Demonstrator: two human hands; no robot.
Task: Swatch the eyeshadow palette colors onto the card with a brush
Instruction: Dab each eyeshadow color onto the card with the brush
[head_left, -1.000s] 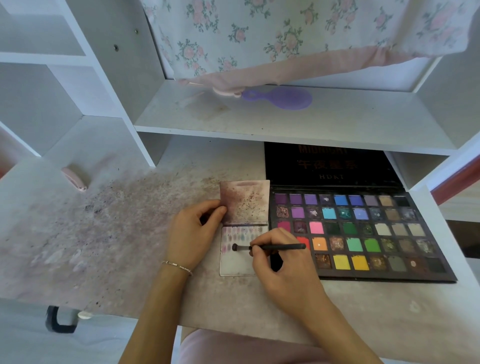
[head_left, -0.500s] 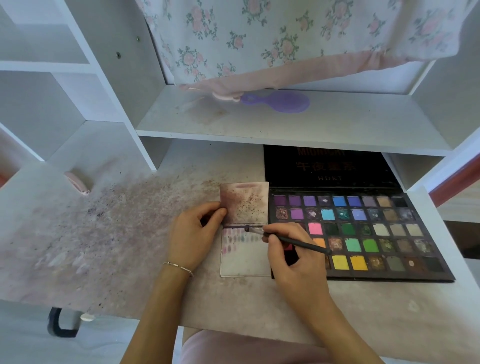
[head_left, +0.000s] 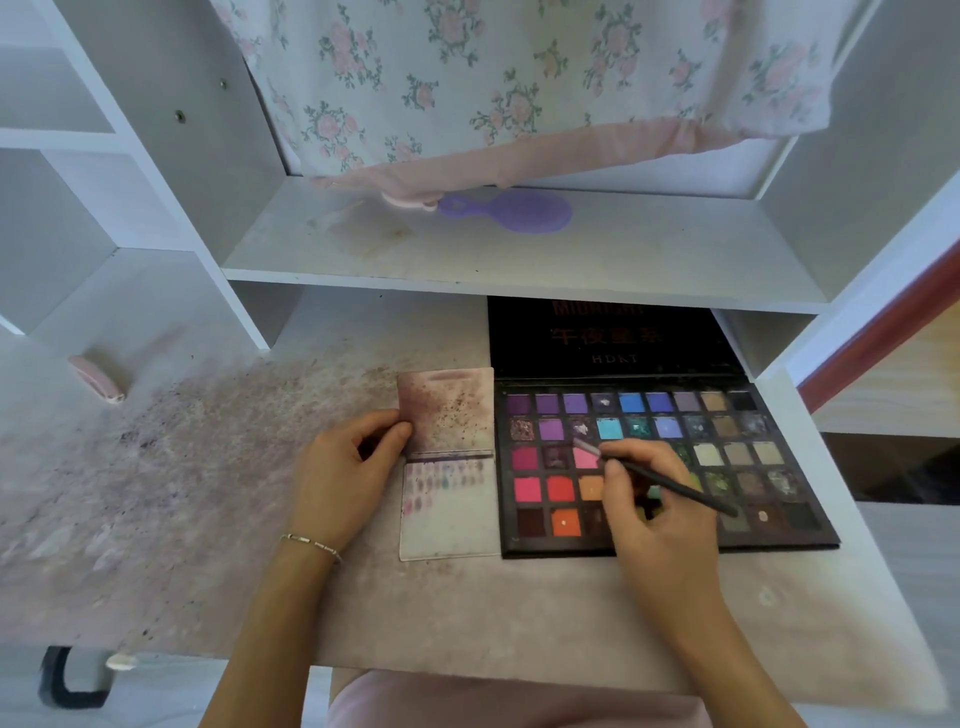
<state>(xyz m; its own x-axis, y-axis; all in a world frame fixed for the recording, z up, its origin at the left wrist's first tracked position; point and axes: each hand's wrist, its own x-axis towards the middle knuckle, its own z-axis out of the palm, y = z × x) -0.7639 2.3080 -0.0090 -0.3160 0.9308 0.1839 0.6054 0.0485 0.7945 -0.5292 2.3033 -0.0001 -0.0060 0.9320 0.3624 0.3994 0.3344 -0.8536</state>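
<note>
Right hand (head_left: 654, 514) fingers pinching brush (head_left: 657, 478), tip up-left over palette (head_left: 779, 467), left hand (head_left: 343, 478) fingers curled, thumb on card (head_left: 449, 525)

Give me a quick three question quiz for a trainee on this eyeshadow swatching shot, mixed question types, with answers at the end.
1. True or false: the brush tip is on the card.
2. What does the left hand hold? A) the palette B) the card's edge C) the purple comb
3. Fill in: the card lies to the ____ of the palette.

Key: 1 false, the right hand has the tip at a pink pan; 2 B; 3 left.
</note>
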